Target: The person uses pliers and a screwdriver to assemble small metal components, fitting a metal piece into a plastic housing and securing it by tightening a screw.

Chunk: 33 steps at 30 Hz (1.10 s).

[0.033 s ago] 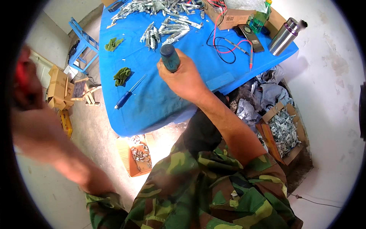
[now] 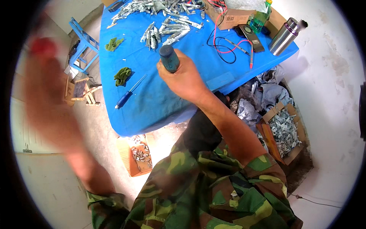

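Blue cloth-covered desk (image 2: 160, 103), right hand (image 2: 185, 76) gripping dark teal cylindrical handle (image 2: 169, 58) upright, left hand (image 2: 44, 82) raised, blurred, state cannot be told, blue-handled screwdriver (image 2: 129, 92) nearby

A dark teal cylindrical handle (image 2: 169, 58) in the right hand (image 2: 185, 78); beneath it a bright blue tablecloth (image 2: 160, 99); left of it, green rags (image 2: 122, 75).

A brown cardboard box (image 2: 233, 17) stands at the blue table's (image 2: 160, 99) far edge.

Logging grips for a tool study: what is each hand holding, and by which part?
The right hand grips a dark cylindrical tool handle around its lower part. The left hand is too blurred to tell.
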Motion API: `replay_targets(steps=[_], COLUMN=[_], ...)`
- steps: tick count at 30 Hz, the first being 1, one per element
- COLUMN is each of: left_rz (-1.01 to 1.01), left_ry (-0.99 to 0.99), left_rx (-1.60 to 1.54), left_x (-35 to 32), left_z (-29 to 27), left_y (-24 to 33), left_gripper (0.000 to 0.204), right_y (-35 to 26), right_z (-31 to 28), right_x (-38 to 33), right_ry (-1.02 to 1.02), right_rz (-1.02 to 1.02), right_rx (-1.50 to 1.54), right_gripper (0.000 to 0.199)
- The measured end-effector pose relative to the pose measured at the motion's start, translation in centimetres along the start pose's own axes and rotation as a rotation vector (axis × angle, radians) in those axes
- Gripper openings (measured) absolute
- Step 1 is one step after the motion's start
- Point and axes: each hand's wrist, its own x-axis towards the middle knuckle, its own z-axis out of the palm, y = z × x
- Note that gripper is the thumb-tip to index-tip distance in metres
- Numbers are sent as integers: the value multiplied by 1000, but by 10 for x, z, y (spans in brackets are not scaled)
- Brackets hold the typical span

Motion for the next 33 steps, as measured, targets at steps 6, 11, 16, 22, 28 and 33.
replay_targets(steps=[6, 11, 16, 22, 28, 33], left_rz=[7, -183, -487, -342, -259, -214], left_ry=[-305, -346, -633, -787, -739, -724], left_rx=[-257, -377, -482, -66, 75, 113], left_x=[-53, -68, -149, -230, -254, -259], left_z=[51, 49, 85, 116, 122, 125], left_y=[41, 33, 0, -14, -24, -29], left_gripper=[35, 37, 33, 44, 49, 48], right_y=[12, -6, -35, 41, 63, 80], right_z=[-6, -29, -90, -115, -66, -52], right_x=[-10, -1, -14, -68, -91, -87], right_ry=[104, 248, 327, 311, 171, 178], right_rz=[-41, 60, 119, 264, 311, 238], right_rx=[31, 262, 495, -197, -466, -606], right_gripper=[18, 11, 12, 20, 28, 22])
